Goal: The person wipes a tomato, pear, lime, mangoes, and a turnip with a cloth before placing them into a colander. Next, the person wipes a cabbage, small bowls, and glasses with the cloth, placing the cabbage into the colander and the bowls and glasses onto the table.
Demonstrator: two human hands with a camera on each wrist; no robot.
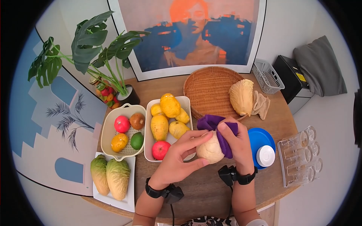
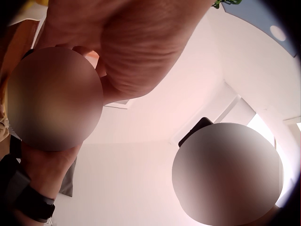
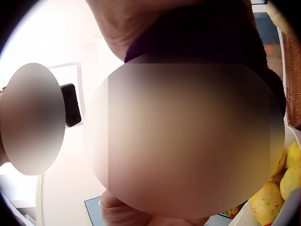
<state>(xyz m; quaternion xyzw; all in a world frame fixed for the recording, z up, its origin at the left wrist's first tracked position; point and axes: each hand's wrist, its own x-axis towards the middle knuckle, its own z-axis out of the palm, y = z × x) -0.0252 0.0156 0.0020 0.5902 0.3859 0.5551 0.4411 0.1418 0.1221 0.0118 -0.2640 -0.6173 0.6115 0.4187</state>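
In the head view, my left hand (image 1: pixel 180 155) holds a pale cream, rounded object (image 1: pixel 212 150) with faint lines on its surface, fingers over its top and thumb beneath. Its exact kind cannot be told. My right hand (image 1: pixel 240 145) grips a folded purple cloth (image 1: pixel 225 144) against the object's right side, thumb on top. Both hands are above the wooden table in front of my body. Large blurred patches hide the held object in both wrist views; dark purple cloth (image 3: pixel 202 37) shows below the palm in the right wrist view.
A wicker tray (image 1: pixel 205 88) bears a pale cabbage (image 1: pixel 241 97), with a beige cloth (image 1: pixel 261 104) beside it. Left stand two fruit containers and a white plate (image 1: pixel 130 184) of cabbages. To the right are a blue plate (image 1: pixel 260 135), a white lid-like disc (image 1: pixel 266 156) and a glass rack (image 1: pixel 284 165).
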